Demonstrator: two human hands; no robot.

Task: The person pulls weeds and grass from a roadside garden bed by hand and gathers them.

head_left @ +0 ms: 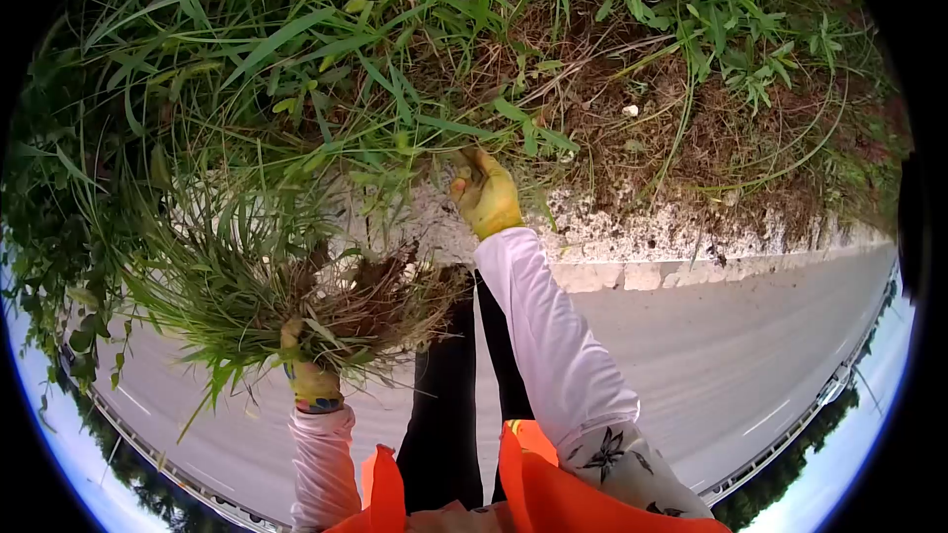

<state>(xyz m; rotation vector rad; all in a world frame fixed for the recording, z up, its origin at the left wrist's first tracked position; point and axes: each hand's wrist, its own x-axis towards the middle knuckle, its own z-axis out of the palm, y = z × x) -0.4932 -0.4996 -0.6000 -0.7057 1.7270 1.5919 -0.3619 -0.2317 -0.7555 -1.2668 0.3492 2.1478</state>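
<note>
My left hand (312, 375), in a yellow-green work glove, is closed around a thick bunch of pulled grass (257, 296). Long green blades fan out to the left of it, and brown, soil-clotted roots and dry stems point right. My right hand (488, 199), in a yellow glove stained with dirt, reaches to the edge of the growing grass (395, 109) above the pale curb. Its fingers are curled together at the base of the weeds; whatever sits between them is too small to make out.
A pale concrete curb (642, 274), with soil crumbs on it, runs along the verge. Beyond the bare dirt (632, 143) with dead roots grow leafy weeds (731, 20). My legs (444, 405) stand on the grey road (731, 355) below, with a guardrail at its far side.
</note>
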